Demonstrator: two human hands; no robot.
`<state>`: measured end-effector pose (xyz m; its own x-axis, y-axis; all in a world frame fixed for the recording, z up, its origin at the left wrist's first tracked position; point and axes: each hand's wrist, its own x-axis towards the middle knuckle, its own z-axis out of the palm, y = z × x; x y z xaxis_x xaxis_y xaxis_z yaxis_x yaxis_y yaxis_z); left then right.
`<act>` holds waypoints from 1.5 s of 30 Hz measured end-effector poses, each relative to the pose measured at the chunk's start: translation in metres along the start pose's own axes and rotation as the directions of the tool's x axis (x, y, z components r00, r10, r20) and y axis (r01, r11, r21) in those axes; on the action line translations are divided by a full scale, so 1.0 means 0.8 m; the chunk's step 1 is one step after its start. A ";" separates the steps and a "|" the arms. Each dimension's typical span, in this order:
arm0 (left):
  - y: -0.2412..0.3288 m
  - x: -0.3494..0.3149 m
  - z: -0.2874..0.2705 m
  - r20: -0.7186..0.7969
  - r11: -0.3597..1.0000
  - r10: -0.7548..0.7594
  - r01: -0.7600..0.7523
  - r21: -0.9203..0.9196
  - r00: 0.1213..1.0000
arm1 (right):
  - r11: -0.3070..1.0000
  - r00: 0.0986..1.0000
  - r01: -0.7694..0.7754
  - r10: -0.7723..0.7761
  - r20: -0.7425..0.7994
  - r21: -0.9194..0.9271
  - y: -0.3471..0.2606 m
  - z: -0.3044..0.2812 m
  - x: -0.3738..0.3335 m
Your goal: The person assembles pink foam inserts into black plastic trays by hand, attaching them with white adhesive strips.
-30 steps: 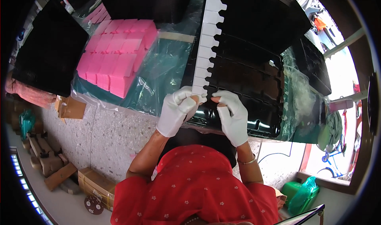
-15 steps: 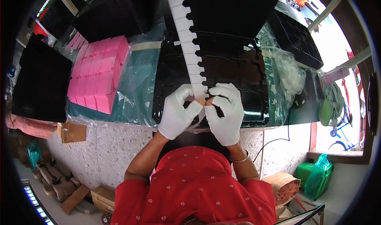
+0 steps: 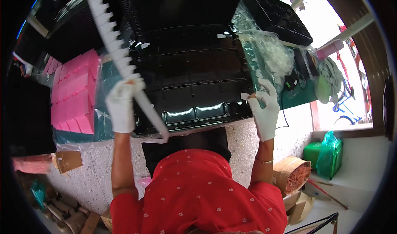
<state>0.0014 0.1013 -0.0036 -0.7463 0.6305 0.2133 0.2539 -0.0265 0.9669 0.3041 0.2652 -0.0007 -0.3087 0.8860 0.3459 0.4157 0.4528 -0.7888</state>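
At right stand a bicycle [image 3: 344, 116] and green container [image 3: 311, 152] (teal bag [image 3: 328, 148] atop).

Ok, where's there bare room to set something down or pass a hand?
The green tabletop's near-right corner, between the white-gloved right hand and grey-green cloth bundle, looks mostly bare. A hand could probably pass above the glossy black tray's middle. Crowded: left, stacked pink sheets; far side, tall black stack; right, crumpled clear plastic.

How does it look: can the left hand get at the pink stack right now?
Probably yes: nothing visible stands between the left hand and the pink stack, though that hand holds the white strip.
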 end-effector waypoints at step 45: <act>0.072 -0.052 0.113 0.713 0.630 0.452 -0.758 0.169 0.535 | 0.977 0.986 0.129 -0.145 -0.084 -0.169 0.032 -0.005 -0.043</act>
<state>0.1027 0.1439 0.0308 0.1540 0.8789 0.4515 0.8297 -0.3632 0.4239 0.3287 0.2466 -0.0309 -0.2929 0.8165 0.4975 0.5114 0.5735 -0.6400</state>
